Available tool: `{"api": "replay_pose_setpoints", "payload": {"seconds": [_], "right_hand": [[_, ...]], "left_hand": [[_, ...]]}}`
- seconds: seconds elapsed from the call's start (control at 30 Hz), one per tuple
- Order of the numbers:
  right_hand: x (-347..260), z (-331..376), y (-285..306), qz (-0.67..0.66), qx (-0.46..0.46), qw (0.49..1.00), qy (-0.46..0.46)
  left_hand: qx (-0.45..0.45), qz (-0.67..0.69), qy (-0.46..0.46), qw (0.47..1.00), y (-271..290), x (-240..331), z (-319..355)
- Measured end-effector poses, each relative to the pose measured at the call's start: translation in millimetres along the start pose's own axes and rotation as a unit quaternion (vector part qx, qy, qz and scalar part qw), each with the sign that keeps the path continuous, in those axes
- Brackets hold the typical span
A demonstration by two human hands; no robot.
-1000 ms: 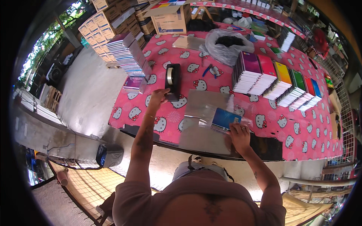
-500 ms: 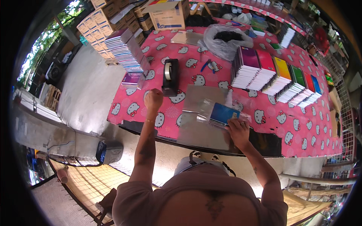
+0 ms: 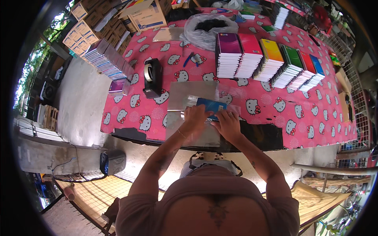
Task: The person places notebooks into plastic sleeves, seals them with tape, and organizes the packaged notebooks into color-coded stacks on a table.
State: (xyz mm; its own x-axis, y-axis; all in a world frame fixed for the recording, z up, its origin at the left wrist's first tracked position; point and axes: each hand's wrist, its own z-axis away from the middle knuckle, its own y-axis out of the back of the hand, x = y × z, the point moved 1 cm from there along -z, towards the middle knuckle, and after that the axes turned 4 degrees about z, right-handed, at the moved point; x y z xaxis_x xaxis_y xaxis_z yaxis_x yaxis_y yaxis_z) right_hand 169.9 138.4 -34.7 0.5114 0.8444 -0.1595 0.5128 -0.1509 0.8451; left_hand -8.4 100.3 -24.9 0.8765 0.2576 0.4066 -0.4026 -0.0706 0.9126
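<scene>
A blue spiral notebook [image 3: 212,105] lies in clear plastic wrap [image 3: 192,100] on a grey sheet [image 3: 177,124] near the table's front edge. My right hand [image 3: 228,124] grips the notebook's near right part, fingers on the cover and thumb along the near edge. My left hand [image 3: 195,119] is closed over the notebook's left end, its fingers bent and slightly blurred; anything pinched in them is hidden. Left of the sheet stands a black tape dispenser [image 3: 152,78] with a roll of tape in it.
Stacked notebooks [image 3: 228,59] in several colours stand at the back right. At the left rises a tall notebook pile [image 3: 108,59]. Blue-handled pliers [image 3: 189,59] and a clear plastic bag [image 3: 191,33] lie further back. Cardboard boxes [image 3: 147,15] are behind.
My left hand has moved right from the front of the tape dispenser to the notebook. My right hand stays on the notebook. The whole view has shifted slightly.
</scene>
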Motion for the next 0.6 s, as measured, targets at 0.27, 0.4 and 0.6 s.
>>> {"api": "replay_pose_setpoints", "payload": {"seconds": [0.27, 0.4, 0.6], "right_hand": [[57, -48, -27, -0.105, -0.157, 0.981, -0.043], [109, -105, -12, -0.400, -0.382, 0.806, -0.212], [102, -99, 19, -0.500, -0.426, 0.698, -0.285]], "left_hand": [[0.182, -0.019, -0.274, 0.944, -2, 15, 40], [0.249, 0.036, -0.331, 0.910, -5, 3, 40], [0.179, 0.271, -0.061, 0.944, -1, -33, 40]]}}
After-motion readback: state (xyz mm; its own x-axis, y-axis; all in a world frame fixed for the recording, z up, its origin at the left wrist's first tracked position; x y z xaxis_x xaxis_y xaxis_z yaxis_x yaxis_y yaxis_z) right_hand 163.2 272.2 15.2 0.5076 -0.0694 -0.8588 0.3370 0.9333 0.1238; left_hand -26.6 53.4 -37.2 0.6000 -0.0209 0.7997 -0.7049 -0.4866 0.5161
